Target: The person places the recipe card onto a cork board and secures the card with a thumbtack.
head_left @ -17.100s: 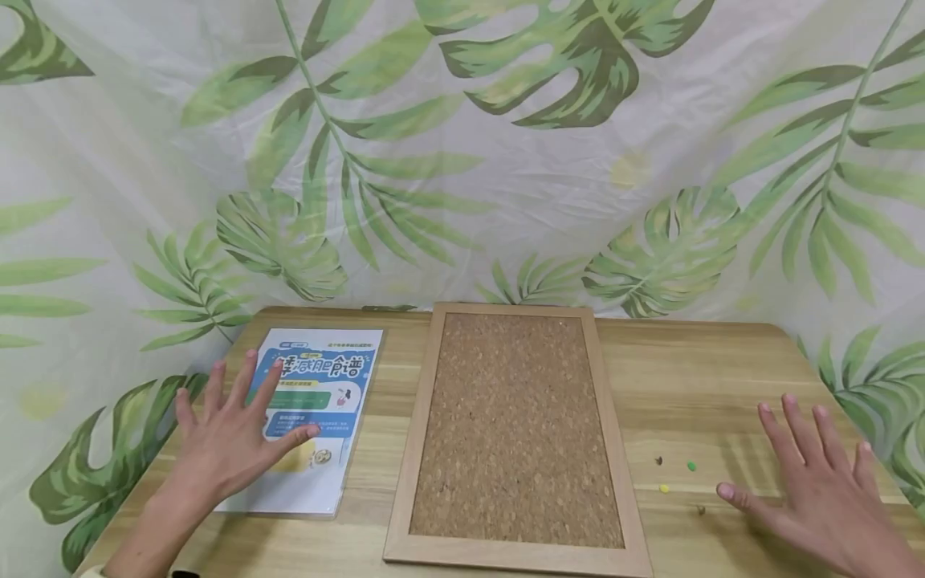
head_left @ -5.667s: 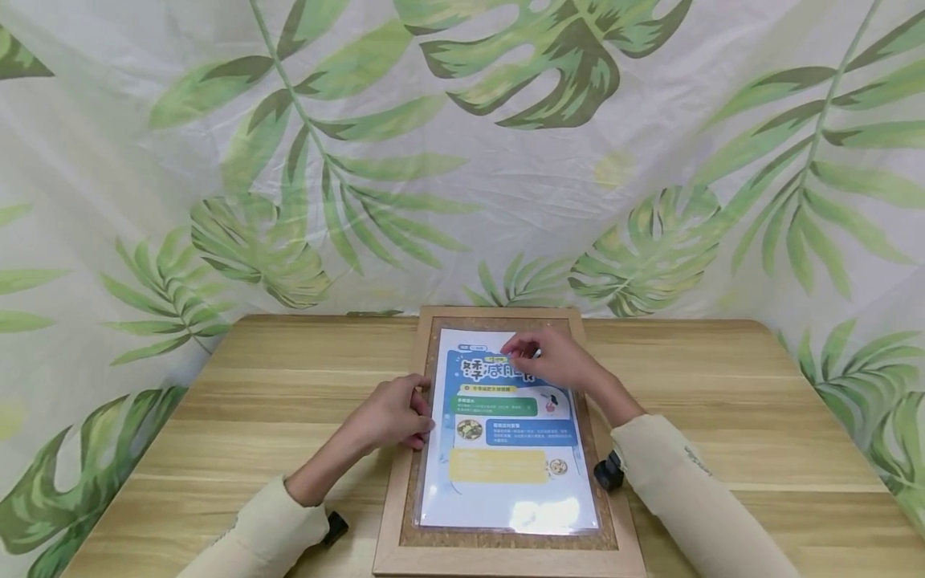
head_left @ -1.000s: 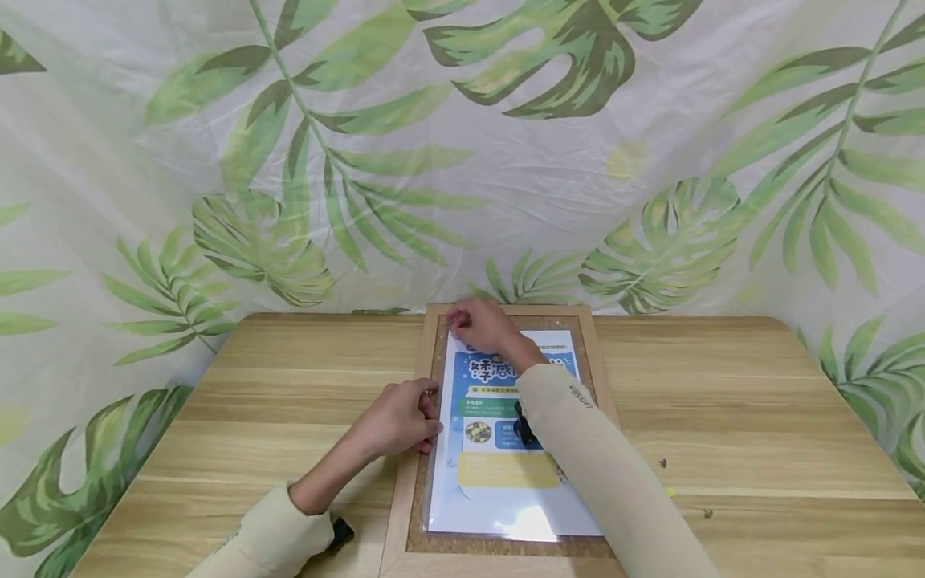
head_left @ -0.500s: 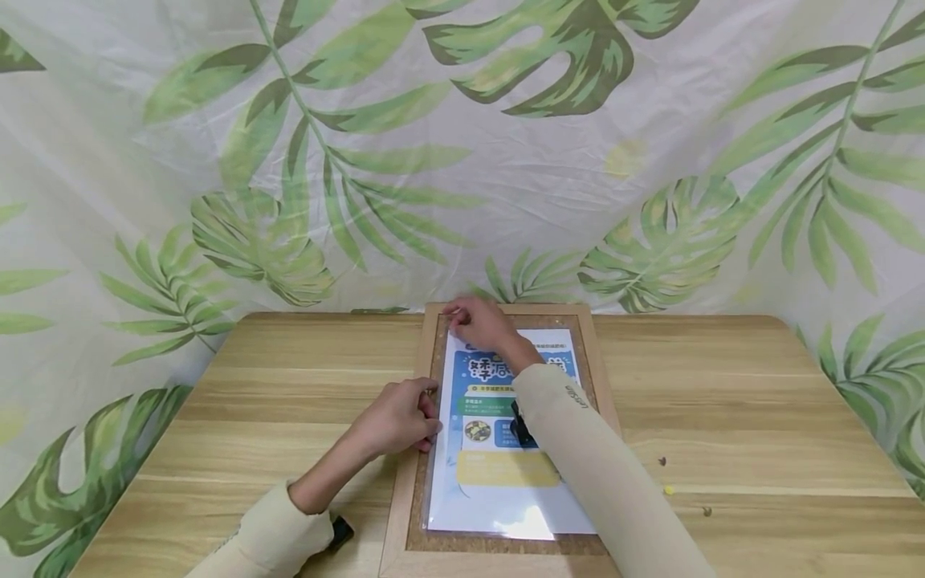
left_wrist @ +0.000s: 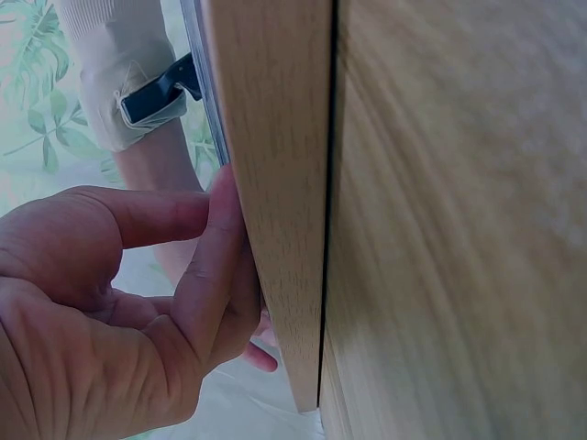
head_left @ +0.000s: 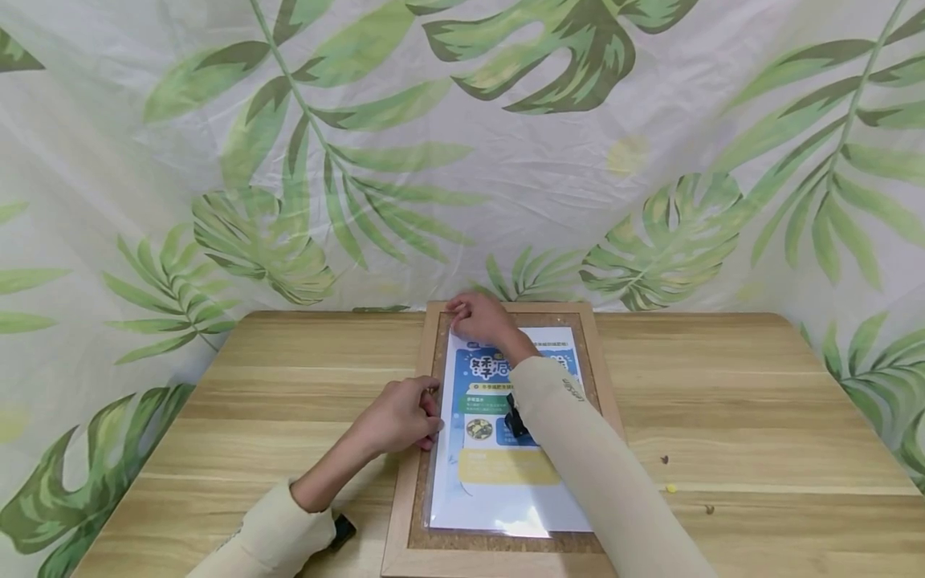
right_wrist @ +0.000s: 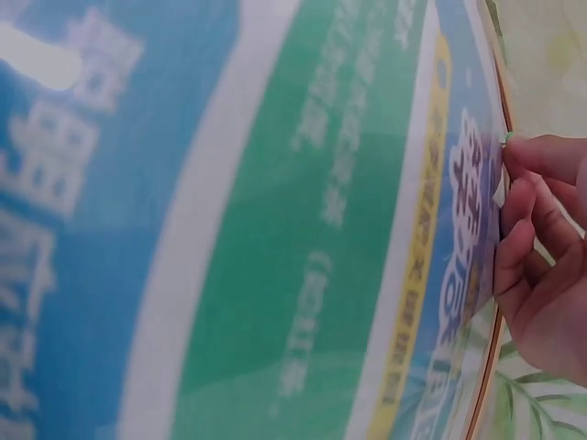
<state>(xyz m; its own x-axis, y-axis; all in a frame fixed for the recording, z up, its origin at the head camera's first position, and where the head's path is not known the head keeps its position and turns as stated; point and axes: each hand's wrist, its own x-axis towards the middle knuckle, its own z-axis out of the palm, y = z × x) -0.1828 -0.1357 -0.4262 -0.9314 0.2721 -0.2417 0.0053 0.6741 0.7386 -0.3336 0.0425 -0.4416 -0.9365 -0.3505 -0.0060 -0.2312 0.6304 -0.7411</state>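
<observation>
A laminated poster [head_left: 506, 506] with blue, green and yellow blocks lies on a wood-framed cork board [head_left: 499, 543]. My left hand [head_left: 397, 415] holds the poster's left edge with curled fingers and thumb, against the frame [left_wrist: 275, 137]. At the poster's upper left corner, my right hand [head_left: 486, 319] is bent over the board. In the right wrist view, thumb and finger of that hand [right_wrist: 550, 220] pinch a small green thumbtack [right_wrist: 508, 137], mostly hidden by the fingertips. The right sleeve [head_left: 578, 433] covers part of the poster.
To the right of the board, a yellow thumbtack [head_left: 671, 488], a dark one [head_left: 664, 459] and a brownish one [head_left: 709, 509] lie on the wooden table [head_left: 759, 401]. A leaf-patterned curtain [head_left: 405, 160] hangs behind. A black wrist camera [head_left: 516, 417] sits over the poster.
The poster has gone from the table's left side onto the board. The green thumbtack has left the table. My right hand moved to the poster's upper left corner; over the last second little changes.
</observation>
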